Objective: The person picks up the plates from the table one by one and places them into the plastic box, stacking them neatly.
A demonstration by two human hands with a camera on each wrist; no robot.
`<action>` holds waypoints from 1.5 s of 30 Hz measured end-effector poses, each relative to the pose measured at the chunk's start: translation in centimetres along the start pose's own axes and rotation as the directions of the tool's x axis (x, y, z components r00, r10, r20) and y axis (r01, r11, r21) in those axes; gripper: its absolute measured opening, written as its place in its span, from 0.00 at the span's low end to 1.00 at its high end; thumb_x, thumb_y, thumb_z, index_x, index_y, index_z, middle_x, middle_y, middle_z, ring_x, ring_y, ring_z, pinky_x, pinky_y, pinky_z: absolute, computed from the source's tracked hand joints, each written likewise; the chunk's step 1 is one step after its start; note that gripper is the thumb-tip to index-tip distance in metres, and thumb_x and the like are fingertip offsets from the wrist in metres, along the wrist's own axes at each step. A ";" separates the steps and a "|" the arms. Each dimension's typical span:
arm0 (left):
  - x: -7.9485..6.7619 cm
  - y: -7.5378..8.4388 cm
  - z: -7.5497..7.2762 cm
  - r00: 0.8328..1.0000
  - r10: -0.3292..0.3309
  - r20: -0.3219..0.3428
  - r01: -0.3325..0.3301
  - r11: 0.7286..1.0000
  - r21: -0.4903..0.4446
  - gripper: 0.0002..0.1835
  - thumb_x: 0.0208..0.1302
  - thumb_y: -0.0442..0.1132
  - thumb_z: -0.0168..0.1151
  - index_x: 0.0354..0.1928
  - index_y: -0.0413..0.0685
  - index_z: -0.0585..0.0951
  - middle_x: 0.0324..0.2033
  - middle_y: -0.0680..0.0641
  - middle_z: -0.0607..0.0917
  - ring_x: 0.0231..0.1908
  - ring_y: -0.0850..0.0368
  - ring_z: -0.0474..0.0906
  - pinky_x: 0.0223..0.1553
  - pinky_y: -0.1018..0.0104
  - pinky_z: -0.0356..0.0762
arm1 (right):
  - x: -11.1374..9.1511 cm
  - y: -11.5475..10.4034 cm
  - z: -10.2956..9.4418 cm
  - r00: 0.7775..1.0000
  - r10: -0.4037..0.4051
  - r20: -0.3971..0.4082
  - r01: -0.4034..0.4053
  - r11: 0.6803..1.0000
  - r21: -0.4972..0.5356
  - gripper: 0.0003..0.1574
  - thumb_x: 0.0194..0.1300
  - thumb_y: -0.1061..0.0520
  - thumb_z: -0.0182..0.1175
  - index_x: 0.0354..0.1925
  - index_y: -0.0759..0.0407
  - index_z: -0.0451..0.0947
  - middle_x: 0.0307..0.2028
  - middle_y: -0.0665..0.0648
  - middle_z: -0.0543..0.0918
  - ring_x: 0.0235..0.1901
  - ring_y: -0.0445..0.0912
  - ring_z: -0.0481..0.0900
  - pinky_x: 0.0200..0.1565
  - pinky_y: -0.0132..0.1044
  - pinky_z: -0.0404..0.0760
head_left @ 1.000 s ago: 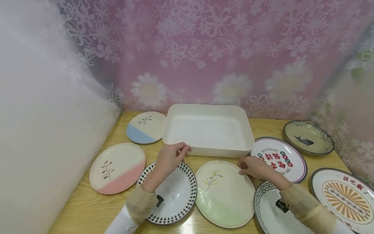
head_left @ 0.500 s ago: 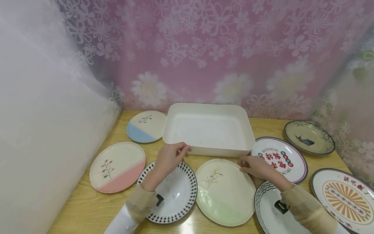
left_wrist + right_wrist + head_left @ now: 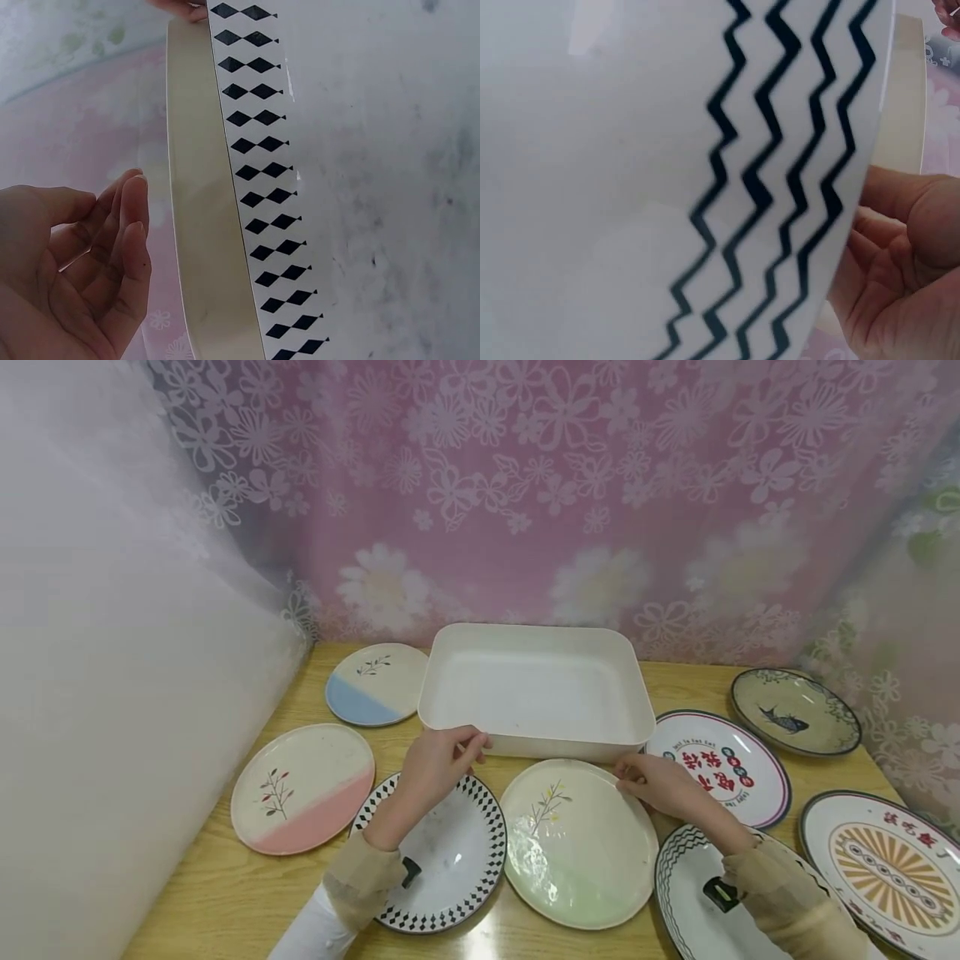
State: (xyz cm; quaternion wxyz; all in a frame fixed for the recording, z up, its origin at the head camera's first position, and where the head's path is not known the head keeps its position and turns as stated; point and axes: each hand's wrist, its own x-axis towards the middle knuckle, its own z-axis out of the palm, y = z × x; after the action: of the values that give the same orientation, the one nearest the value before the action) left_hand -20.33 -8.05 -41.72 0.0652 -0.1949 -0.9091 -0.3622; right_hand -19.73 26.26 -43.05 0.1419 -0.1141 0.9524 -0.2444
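My left hand [image 3: 437, 760] hovers by the front rim of a white rectangular bin [image 3: 540, 748], over a plate with a black diamond border [image 3: 450, 860]. Its fingers are loosely curled around nothing in the left wrist view. My right hand [image 3: 656, 785] pinches the upper right rim of a round cream-and-green plate [image 3: 577, 852] painted with a yellow-leaved twig. That plate tilts slightly and catches bright glare. In the right wrist view, a plate with wavy black lines [image 3: 780, 165] hides my right fingertips.
At left lie a cream-and-pink plate [image 3: 300, 785] and a cream-and-blue plate [image 3: 367, 697]. To the right are a plate with red characters [image 3: 750, 793], a fish-patterned dish [image 3: 810, 693] and a sunburst plate [image 3: 892, 868]. A floral curtain [image 3: 487, 510] backs the wooden table [image 3: 195, 893].
The cream-and-green plate has shifted a little toward the bin and tilted, with new glare across it. My right hand has edged slightly up and right with it; the left hand stays in place.
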 end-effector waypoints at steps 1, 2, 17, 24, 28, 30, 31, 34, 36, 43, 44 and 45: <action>0.0 0.0 0.0 1.000 -0.003 0.003 0.003 1.000 -0.001 0.12 0.77 0.46 0.57 0.39 0.54 0.88 0.27 0.55 0.88 0.19 0.70 0.77 0.21 0.71 0.73 | 0.0 0.0 0.1 1.000 0.006 -0.002 -0.006 1.000 0.008 0.10 0.70 0.60 0.63 0.48 0.63 0.80 0.42 0.61 0.86 0.40 0.52 0.82 0.40 0.48 0.84; 0.0 0.0 0.1 1.000 -0.005 0.004 0.005 1.000 -0.001 0.12 0.77 0.46 0.57 0.39 0.54 0.88 0.26 0.56 0.88 0.20 0.70 0.77 0.21 0.72 0.74 | 0.0 0.1 0.1 1.000 0.005 -0.007 -0.005 1.000 0.007 0.11 0.70 0.60 0.62 0.49 0.64 0.81 0.42 0.61 0.86 0.40 0.52 0.82 0.41 0.49 0.84; 0.0 -0.1 0.3 1.000 -0.003 0.027 0.003 1.000 -0.009 0.12 0.77 0.46 0.57 0.39 0.51 0.87 0.27 0.53 0.88 0.20 0.70 0.77 0.21 0.71 0.75 | 0.1 0.5 0.6 0.998 0.053 -0.024 -0.050 0.994 0.098 0.19 0.66 0.58 0.67 0.52 0.67 0.84 0.38 0.57 0.85 0.37 0.49 0.77 0.37 0.40 0.77; 0.1 -0.1 0.4 0.999 -0.020 0.034 0.020 1.000 -0.010 0.12 0.77 0.46 0.57 0.39 0.53 0.87 0.27 0.55 0.88 0.21 0.69 0.77 0.22 0.71 0.75 | -0.4 -0.1 -0.1 0.997 -0.009 -0.076 0.016 0.996 0.093 0.18 0.67 0.58 0.66 0.51 0.68 0.84 0.39 0.60 0.85 0.37 0.50 0.79 0.38 0.40 0.78; 0.0 -0.1 0.4 0.999 -0.023 0.036 0.023 1.000 -0.005 0.12 0.77 0.47 0.57 0.39 0.53 0.87 0.27 0.56 0.87 0.20 0.70 0.77 0.22 0.71 0.75 | -0.6 -0.4 -0.6 0.996 -0.014 -0.092 0.025 0.992 0.120 0.17 0.68 0.57 0.65 0.51 0.67 0.84 0.40 0.59 0.86 0.39 0.51 0.79 0.41 0.42 0.78; 0.0 -0.1 0.4 0.999 -0.018 0.034 0.019 1.000 -0.004 0.12 0.77 0.47 0.57 0.39 0.53 0.87 0.27 0.56 0.87 0.20 0.70 0.77 0.22 0.71 0.75 | -0.7 -0.5 -0.8 0.995 -0.014 -0.102 0.027 0.992 0.126 0.17 0.69 0.57 0.64 0.51 0.66 0.84 0.40 0.60 0.86 0.41 0.52 0.80 0.42 0.44 0.78; 0.0 -0.1 0.4 0.999 -0.015 0.033 0.015 1.000 -0.003 0.12 0.77 0.46 0.57 0.39 0.53 0.87 0.27 0.56 0.87 0.20 0.70 0.77 0.22 0.71 0.75 | -0.8 -0.5 -0.8 0.994 -0.012 -0.108 0.026 0.992 0.127 0.17 0.69 0.57 0.64 0.51 0.66 0.84 0.41 0.60 0.86 0.42 0.53 0.80 0.44 0.46 0.79; 0.1 0.0 0.5 1.000 -0.005 0.031 0.005 1.000 -0.002 0.12 0.77 0.46 0.57 0.39 0.52 0.88 0.27 0.55 0.88 0.20 0.70 0.77 0.21 0.71 0.74 | -0.9 -0.5 -1.0 0.992 -0.012 -0.123 0.027 0.992 0.125 0.18 0.69 0.56 0.64 0.52 0.66 0.84 0.44 0.63 0.86 0.47 0.58 0.80 0.48 0.54 0.80; 0.0 0.0 0.5 1.000 -0.001 0.031 0.001 1.000 -0.001 0.12 0.76 0.46 0.58 0.39 0.52 0.88 0.27 0.54 0.88 0.20 0.70 0.77 0.21 0.71 0.74 | -1.1 -0.5 -1.1 0.992 -0.010 -0.129 0.028 0.991 0.132 0.18 0.70 0.56 0.63 0.52 0.67 0.83 0.47 0.66 0.85 0.50 0.62 0.80 0.51 0.59 0.79; 0.0 -0.1 0.6 0.999 0.005 0.040 -0.006 1.000 0.005 0.13 0.77 0.46 0.57 0.40 0.52 0.88 0.27 0.56 0.87 0.20 0.71 0.77 0.23 0.71 0.74 | -1.8 -0.8 -1.5 0.990 0.015 -0.141 0.009 0.985 0.170 0.19 0.72 0.56 0.60 0.53 0.68 0.82 0.52 0.69 0.83 0.55 0.66 0.78 0.56 0.63 0.76; 0.0 0.0 0.6 0.999 0.007 0.040 -0.008 1.000 0.004 0.13 0.77 0.46 0.57 0.39 0.52 0.88 0.27 0.56 0.87 0.20 0.71 0.77 0.23 0.70 0.74 | -1.9 -0.9 -1.6 0.990 0.019 -0.138 0.007 0.983 0.184 0.19 0.72 0.56 0.59 0.54 0.68 0.81 0.52 0.69 0.83 0.54 0.65 0.78 0.56 0.63 0.77; 0.0 -0.1 0.6 0.999 0.010 0.042 -0.010 1.000 0.006 0.13 0.77 0.46 0.57 0.40 0.52 0.88 0.27 0.56 0.87 0.20 0.71 0.77 0.23 0.70 0.74 | -2.0 -0.9 -1.7 0.991 0.023 -0.135 0.004 0.981 0.196 0.19 0.73 0.56 0.59 0.54 0.68 0.81 0.52 0.69 0.83 0.54 0.64 0.79 0.56 0.62 0.77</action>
State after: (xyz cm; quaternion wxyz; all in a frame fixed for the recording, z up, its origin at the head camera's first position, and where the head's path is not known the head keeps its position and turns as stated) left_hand -20.35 -7.69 -42.17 0.0487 -0.2066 -0.9105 -0.3549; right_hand -18.22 26.78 -40.74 0.0880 -0.0780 0.9318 -0.3435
